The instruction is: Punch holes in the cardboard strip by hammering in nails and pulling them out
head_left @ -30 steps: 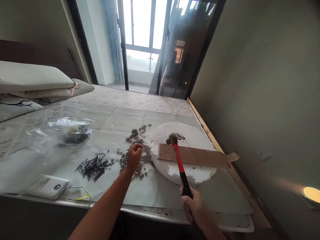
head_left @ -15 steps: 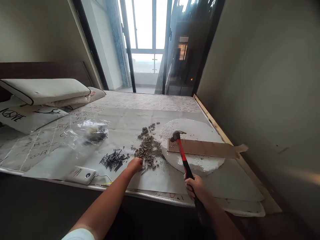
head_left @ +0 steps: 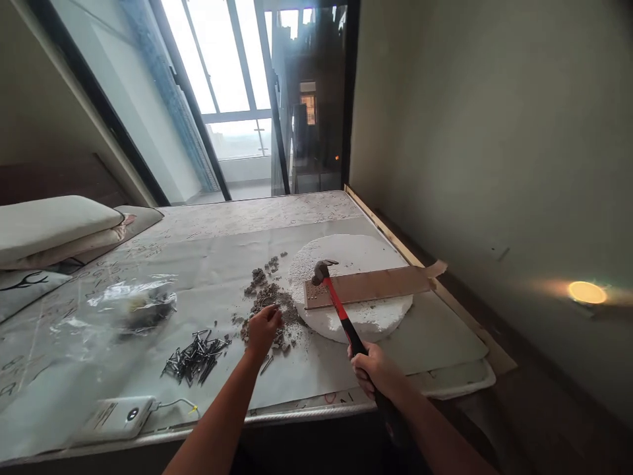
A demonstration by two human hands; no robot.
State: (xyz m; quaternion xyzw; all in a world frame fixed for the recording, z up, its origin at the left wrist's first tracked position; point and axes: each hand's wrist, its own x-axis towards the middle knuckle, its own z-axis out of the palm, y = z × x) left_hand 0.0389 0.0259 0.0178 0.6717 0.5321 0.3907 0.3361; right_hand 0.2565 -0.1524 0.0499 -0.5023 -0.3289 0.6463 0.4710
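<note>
My right hand is wrapped round the red and black handle of a claw hammer. The hammer's steel head rests over the left end of a brown wooden board, where several nail heads show. The board lies across a round white foam disc. My left hand hovers with fingers curled and pinched over a heap of grey rubble; what it pinches is too small to name. A pile of dark nails lies to the left of that hand.
All this sits on a bed covered with a pale printed sheet. A crumpled clear plastic bag lies at the left, a white power bank with a cable near the front edge, pillows at far left. A wall rises at right.
The view has swung left and tilted. My left hand moved from the sheet near the nails up onto the rubble heap. The hammer stays over the board's left end.
</note>
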